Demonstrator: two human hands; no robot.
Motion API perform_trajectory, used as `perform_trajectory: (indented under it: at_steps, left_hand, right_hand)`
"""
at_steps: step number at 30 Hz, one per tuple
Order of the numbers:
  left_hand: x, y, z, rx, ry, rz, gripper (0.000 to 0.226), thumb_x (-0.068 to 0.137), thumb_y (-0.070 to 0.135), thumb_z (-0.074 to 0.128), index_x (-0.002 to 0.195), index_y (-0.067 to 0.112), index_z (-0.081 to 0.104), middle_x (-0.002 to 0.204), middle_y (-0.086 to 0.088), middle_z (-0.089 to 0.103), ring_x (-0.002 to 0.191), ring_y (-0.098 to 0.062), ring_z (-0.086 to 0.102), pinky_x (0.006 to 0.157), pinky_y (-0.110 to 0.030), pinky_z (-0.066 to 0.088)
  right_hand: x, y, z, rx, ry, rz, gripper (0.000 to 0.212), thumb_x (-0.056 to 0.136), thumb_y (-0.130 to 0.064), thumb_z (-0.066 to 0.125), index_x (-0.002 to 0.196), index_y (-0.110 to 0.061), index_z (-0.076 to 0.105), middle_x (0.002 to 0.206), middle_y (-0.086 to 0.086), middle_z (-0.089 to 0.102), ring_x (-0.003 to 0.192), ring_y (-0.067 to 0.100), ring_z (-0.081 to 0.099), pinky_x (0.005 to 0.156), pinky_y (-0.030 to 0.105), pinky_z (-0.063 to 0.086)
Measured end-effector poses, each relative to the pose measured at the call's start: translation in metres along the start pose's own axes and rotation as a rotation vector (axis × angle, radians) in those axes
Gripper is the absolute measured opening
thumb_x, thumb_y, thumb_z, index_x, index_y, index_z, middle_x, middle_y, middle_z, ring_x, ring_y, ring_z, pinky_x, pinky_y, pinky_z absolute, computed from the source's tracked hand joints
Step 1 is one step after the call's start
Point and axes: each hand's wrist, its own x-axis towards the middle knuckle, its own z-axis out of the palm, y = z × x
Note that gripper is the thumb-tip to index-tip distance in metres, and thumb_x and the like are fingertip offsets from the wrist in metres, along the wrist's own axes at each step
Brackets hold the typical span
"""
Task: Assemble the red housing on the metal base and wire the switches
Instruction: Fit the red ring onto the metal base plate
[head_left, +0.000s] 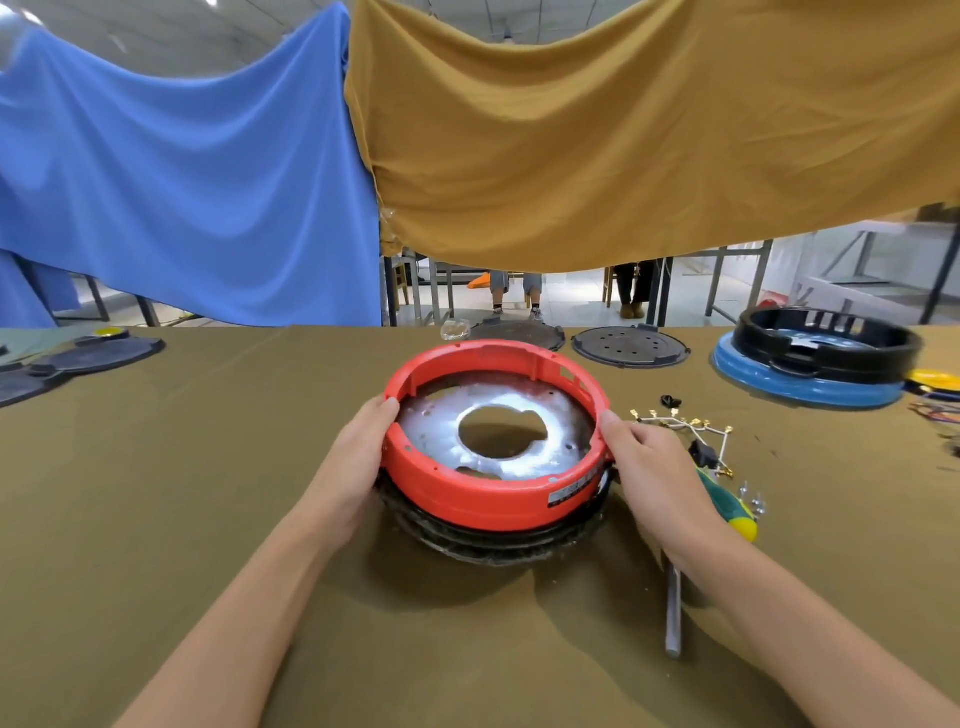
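I found the round red plastic housing (496, 436) mid-tabletop, resting on a dark base, the dished metal plate (506, 431) showing inside it. My left hand (356, 457) grasped its left rim, my right hand (652, 462) its right rim; it lay squarely between both grips. The white switch wiring (691, 428) and green-handled screwdriver (727, 506) lay just right, nearer my right hand, unobstructed.

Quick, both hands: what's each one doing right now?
Left hand: grips the round red plastic housing at its left rim.
Right hand: grips the housing's right rim.
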Motion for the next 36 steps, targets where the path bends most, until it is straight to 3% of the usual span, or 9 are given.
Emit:
perform_trajectory:
  at_steps: [4, 7, 10, 13, 19, 23, 29, 33, 36]
  left_hand:
    - [0.0, 0.015, -0.001, -0.175, -0.047, 0.146, 0.04, 0.103, 0.025, 0.049, 0.141, 0.015, 0.051, 0.134, -0.006, 0.064, 0.121, -0.02, 0.062, 0.101, -0.039, 0.05]
    - [0.0, 0.022, -0.01, -0.306, -0.087, 0.099, 0.068, 0.093, 0.023, 0.064, 0.149, 0.0, 0.035, 0.146, -0.023, 0.049, 0.133, -0.036, 0.051, 0.113, -0.052, 0.039]
    - [-0.006, 0.024, -0.014, -0.292, -0.211, 0.07, 0.05, 0.087, 0.02, 0.063, 0.13, -0.004, 0.055, 0.119, -0.02, 0.07, 0.109, -0.033, 0.067, 0.09, -0.039, 0.058]
    - [-0.007, 0.022, -0.018, -0.286, -0.266, 0.1, 0.04, 0.079, 0.006, 0.063, 0.119, 0.005, 0.06, 0.091, -0.005, 0.076, 0.076, -0.018, 0.072, 0.067, -0.03, 0.059]
    - [-0.006, 0.028, -0.026, -0.258, -0.234, 0.279, 0.064, 0.074, -0.002, 0.072, 0.135, 0.003, 0.054, 0.107, -0.006, 0.071, 0.087, -0.017, 0.07, 0.077, -0.029, 0.058]
    - [-0.011, 0.035, -0.024, -0.18, -0.132, 0.399, 0.074, 0.069, -0.001, 0.076, 0.138, 0.01, 0.05, 0.107, -0.001, 0.071, 0.086, -0.014, 0.069, 0.061, -0.025, 0.057]
    - [-0.021, 0.047, -0.016, 0.053, -0.107, 0.663, 0.068, 0.068, 0.0, 0.078, 0.127, 0.025, 0.054, 0.117, 0.007, 0.068, 0.108, -0.012, 0.066, 0.086, -0.021, 0.053]
    - [-0.028, 0.045, -0.006, 0.519, -0.046, 0.883, 0.066, 0.066, 0.011, 0.069, 0.121, 0.042, 0.047, 0.109, 0.026, 0.06, 0.096, 0.005, 0.059, 0.082, -0.006, 0.041]
    - [-0.028, 0.04, 0.002, 0.862, -0.045, 1.0, 0.066, 0.063, 0.012, 0.064, 0.123, 0.03, 0.046, 0.106, 0.01, 0.06, 0.091, -0.011, 0.053, 0.076, -0.017, 0.035]
  right_hand:
    - [0.003, -0.004, -0.004, 0.148, 0.025, -0.169, 0.041, 0.102, -0.031, 0.043, 0.068, -0.011, 0.053, 0.063, 0.005, 0.049, 0.066, 0.017, 0.047, 0.07, 0.043, 0.042]
    - [0.004, -0.004, -0.006, 0.219, 0.0, -0.242, 0.035, 0.104, -0.03, 0.042, 0.09, -0.007, 0.066, 0.09, 0.021, 0.064, 0.087, 0.036, 0.06, 0.093, 0.061, 0.047]
    - [0.004, -0.002, -0.009, 0.271, 0.008, -0.27, 0.032, 0.104, -0.026, 0.042, 0.107, -0.011, 0.069, 0.103, 0.019, 0.068, 0.1, 0.035, 0.063, 0.098, 0.061, 0.045]
    - [0.0, -0.009, -0.01, 0.378, 0.014, -0.257, 0.034, 0.105, -0.012, 0.041, 0.117, -0.02, 0.071, 0.113, 0.002, 0.073, 0.112, 0.021, 0.064, 0.103, 0.048, 0.048]
    - [-0.003, -0.015, -0.005, 0.488, -0.02, -0.163, 0.04, 0.101, 0.0, 0.042, 0.134, -0.018, 0.056, 0.108, -0.007, 0.073, 0.1, 0.013, 0.066, 0.091, 0.033, 0.054]
    - [-0.005, -0.016, -0.002, 0.35, -0.026, -0.081, 0.053, 0.102, -0.017, 0.05, 0.152, -0.022, 0.033, 0.14, 0.0, 0.053, 0.129, 0.012, 0.051, 0.113, 0.042, 0.04]
    - [-0.004, -0.014, -0.002, 0.333, -0.023, -0.044, 0.055, 0.101, -0.032, 0.051, 0.152, -0.029, 0.031, 0.135, -0.006, 0.05, 0.125, 0.009, 0.052, 0.104, 0.033, 0.048]
    - [-0.002, -0.01, -0.002, 0.488, -0.054, 0.052, 0.053, 0.101, -0.041, 0.047, 0.151, -0.024, 0.036, 0.135, 0.0, 0.053, 0.116, 0.012, 0.06, 0.085, 0.028, 0.057]
    - [0.002, -0.009, -0.004, 0.58, -0.05, 0.115, 0.048, 0.103, -0.043, 0.044, 0.144, -0.02, 0.043, 0.134, 0.008, 0.055, 0.114, 0.018, 0.062, 0.09, 0.035, 0.057]
